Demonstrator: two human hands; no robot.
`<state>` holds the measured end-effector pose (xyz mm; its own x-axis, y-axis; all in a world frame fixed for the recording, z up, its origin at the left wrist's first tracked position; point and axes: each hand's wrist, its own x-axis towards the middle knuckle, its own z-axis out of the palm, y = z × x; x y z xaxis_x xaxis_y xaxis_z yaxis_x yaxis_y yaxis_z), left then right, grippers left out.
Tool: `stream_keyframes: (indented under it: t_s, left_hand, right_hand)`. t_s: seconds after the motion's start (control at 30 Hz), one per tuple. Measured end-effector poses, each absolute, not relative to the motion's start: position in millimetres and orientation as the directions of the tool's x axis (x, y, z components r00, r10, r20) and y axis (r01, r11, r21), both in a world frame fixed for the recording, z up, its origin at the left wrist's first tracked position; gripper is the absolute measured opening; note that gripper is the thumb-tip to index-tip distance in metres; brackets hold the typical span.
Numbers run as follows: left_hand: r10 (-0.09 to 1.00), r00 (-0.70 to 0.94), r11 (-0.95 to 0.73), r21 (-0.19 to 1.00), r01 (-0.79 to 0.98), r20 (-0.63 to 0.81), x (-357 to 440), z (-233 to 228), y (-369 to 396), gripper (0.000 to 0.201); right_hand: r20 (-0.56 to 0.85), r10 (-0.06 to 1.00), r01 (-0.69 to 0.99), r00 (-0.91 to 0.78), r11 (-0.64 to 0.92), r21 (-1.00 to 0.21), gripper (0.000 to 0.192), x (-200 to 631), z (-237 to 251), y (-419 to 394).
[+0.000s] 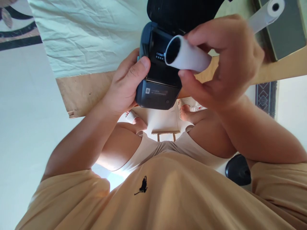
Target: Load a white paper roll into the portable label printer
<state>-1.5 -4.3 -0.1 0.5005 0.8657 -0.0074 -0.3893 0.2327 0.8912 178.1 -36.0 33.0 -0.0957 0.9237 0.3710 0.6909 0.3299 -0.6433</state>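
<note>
Cloth (91, 35), pale green and wrinkled, covers part of the wooden counter (86, 91). The left hand (126, 80) has its fingers wrapped around a dark printer (154, 95), its lid (179, 12) up. A white roll (192, 59) is at the printer's open middle, pinched by the right hand's (231, 60) fingers. Farther right, another white roll (265, 16) shows by a flat gray thing (285, 35).

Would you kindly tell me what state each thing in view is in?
Printer: open, held in the left hand.
Lid: raised.
White roll: tilted, held in the right hand.
Second roll: wound up, partly hidden behind that hand.
Cloth: spread out, wrinkled.
</note>
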Motion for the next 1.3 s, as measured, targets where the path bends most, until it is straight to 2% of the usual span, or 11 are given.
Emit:
stream_keyframes:
  t_s: [0.07,0.1,0.13,0.33,0.43,0.57,0.87,1.13,1.3]
  left_hand:
    - [0.855,0.518,0.219,0.891,-0.398,0.021,-3.1,-0.8,-3.2,0.033]
    - [0.848,0.53,0.214,0.89,-0.402,0.035,-3.9,-1.2,-2.6,0.032]
    - [0.839,0.542,0.212,0.89,-0.404,0.046,-4.7,-1.6,-2.0,0.031]
    - [0.831,0.552,0.205,0.888,-0.412,0.064,-7.2,-4.9,-0.2,0.032]
    - [0.833,0.548,0.185,0.892,-0.411,0.079,-7.6,-6.6,0.0,0.032]
    - [0.825,0.56,0.175,0.907,-0.384,0.077,-8.9,-6.8,0.7,0.031]
    - [0.816,0.568,0.112,0.936,-0.335,0.106,-10.3,-7.8,1.6,0.047]
    - [0.81,0.574,0.095,0.941,-0.324,0.116,-9.3,-5.3,0.9,0.043]
    - [0.82,0.567,0.099,0.957,-0.272,0.077,-10.5,-6.5,0.7,0.046]
  right_hand:
    - [0.554,0.784,0.759,-0.281,0.535,-0.371,0.027,175.3,33.4,-32.0]
    - [0.594,0.731,0.762,-0.336,0.582,-0.284,0.027,174.2,32.4,-30.5]
    - [0.61,0.711,0.754,-0.349,0.6,-0.267,0.026,173.2,30.9,-29.6]
    - [0.617,0.726,0.739,-0.304,0.588,-0.327,0.024,166.5,27.3,-32.5]
    - [0.61,0.744,0.772,-0.271,0.547,-0.324,0.023,163.9,28.7,-33.8]
    - [0.631,0.718,0.773,-0.294,0.567,-0.284,0.022,162.2,29.0,-31.9]
    - [0.597,0.75,0.812,-0.284,0.519,-0.266,0.021,161.1,27.4,-33.7]
    - [0.57,0.785,0.785,-0.244,0.504,-0.359,0.013,153.9,29.3,-38.4]
    - [0.561,0.8,0.859,-0.211,0.425,-0.284,0.012,153.8,27.8,-38.5]
